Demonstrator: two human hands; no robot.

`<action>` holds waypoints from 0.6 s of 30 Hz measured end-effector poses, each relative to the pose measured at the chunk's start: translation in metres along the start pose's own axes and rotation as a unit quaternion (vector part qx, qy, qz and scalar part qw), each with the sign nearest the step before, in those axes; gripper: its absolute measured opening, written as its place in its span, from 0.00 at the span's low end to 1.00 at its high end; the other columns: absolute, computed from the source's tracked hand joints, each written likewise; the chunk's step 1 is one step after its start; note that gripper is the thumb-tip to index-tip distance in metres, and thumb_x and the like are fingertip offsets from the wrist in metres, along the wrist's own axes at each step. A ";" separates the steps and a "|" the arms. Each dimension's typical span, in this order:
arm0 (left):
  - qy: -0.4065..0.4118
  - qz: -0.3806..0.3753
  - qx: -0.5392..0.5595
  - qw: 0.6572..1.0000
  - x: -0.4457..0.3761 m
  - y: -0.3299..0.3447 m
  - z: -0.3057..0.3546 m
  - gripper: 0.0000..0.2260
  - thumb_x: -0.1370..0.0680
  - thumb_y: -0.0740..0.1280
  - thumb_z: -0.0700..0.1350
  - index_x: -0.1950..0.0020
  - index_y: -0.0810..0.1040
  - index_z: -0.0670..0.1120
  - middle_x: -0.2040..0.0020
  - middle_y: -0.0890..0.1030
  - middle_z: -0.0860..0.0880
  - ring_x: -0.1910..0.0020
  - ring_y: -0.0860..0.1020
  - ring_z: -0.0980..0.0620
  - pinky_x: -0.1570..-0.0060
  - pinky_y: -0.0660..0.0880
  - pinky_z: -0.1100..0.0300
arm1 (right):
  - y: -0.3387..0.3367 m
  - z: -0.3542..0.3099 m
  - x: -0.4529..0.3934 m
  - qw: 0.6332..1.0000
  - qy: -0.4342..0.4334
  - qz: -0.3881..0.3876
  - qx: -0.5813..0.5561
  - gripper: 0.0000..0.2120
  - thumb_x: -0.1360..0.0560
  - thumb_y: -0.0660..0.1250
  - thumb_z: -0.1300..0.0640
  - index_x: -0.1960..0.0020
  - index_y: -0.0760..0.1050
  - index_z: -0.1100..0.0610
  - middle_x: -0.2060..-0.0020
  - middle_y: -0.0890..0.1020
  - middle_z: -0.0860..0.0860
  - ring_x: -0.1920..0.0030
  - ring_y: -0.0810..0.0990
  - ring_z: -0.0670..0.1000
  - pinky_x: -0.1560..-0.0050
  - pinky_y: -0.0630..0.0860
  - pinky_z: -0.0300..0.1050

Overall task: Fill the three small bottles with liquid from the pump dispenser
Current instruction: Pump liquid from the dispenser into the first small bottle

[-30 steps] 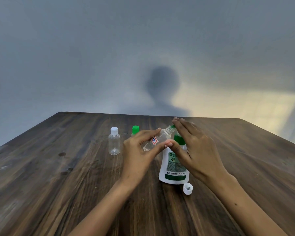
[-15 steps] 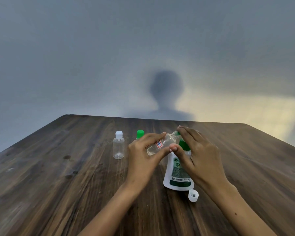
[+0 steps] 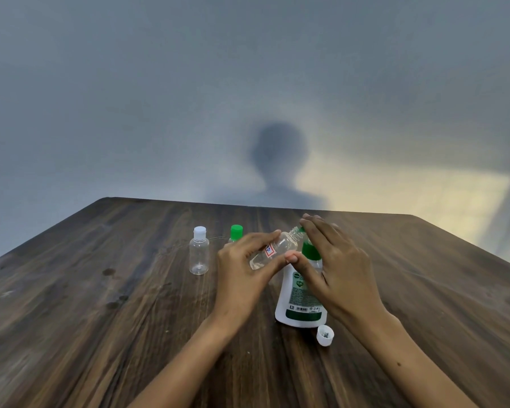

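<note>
Little has changed w/ your grip: left hand (image 3: pixel 242 269) still holds the tilted bottle (image 3: pixel 273 251), mouth at the dispenser (image 3: pixel 302 290) nozzle, right hand (image 3: pixel 336 266) pressing the pump at bench centre, cap (image 3: pixel 325 335) at 5 o'clock—filling ongoing.

Both forearms are bare from the near edge to the wrist, with no sleeves in view. The left hand (image 3: pixel 242 272) and right hand (image 3: pixel 340 269) wear nothing. Short, unpainted nails show on the thumbs, and a small dark mole marks the right forearm.
</note>
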State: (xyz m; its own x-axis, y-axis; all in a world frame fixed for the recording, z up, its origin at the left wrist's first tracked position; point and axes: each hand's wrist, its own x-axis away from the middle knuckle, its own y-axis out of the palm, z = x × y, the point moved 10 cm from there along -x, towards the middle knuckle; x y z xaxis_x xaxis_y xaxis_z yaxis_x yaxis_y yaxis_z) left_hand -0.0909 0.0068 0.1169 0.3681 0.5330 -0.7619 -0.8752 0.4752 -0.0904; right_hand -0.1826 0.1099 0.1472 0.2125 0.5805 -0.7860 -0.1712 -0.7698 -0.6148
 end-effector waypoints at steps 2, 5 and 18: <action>-0.001 0.003 0.000 1.000 0.000 0.000 -0.001 0.23 0.33 0.68 0.63 0.43 0.79 0.54 0.52 0.79 0.67 0.49 0.79 0.69 0.49 0.74 0.73 | -0.003 -0.001 -0.003 1.000 -0.005 0.002 -0.006 0.41 0.23 0.42 0.30 0.36 0.76 0.61 0.38 0.78 0.56 0.37 0.76 0.56 0.40 0.71 0.49; 0.000 0.004 0.002 1.000 -0.001 -0.001 -0.002 0.23 0.33 0.67 0.64 0.43 0.80 0.53 0.51 0.80 0.66 0.49 0.79 0.68 0.49 0.74 0.71 | -0.005 -0.004 -0.003 1.000 -0.001 0.023 0.007 0.40 0.23 0.43 0.31 0.39 0.78 0.62 0.43 0.81 0.56 0.42 0.79 0.56 0.46 0.74 0.48; 0.002 0.008 -0.013 1.000 -0.001 0.000 -0.005 0.23 0.32 0.66 0.65 0.43 0.80 0.55 0.51 0.80 0.66 0.48 0.78 0.67 0.46 0.78 0.57 | -0.004 -0.003 0.001 0.999 0.013 0.047 0.004 0.39 0.22 0.44 0.31 0.41 0.79 0.61 0.44 0.82 0.55 0.45 0.81 0.56 0.48 0.74 0.47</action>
State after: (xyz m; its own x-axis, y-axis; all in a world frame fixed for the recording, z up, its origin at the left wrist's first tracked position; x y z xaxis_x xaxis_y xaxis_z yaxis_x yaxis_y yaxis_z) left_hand -0.0924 0.0031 0.1146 0.3534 0.5369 -0.7660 -0.8887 0.4483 -0.0958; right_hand -0.1791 0.1129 0.1490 0.2207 0.4985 -0.8383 -0.1992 -0.8183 -0.5391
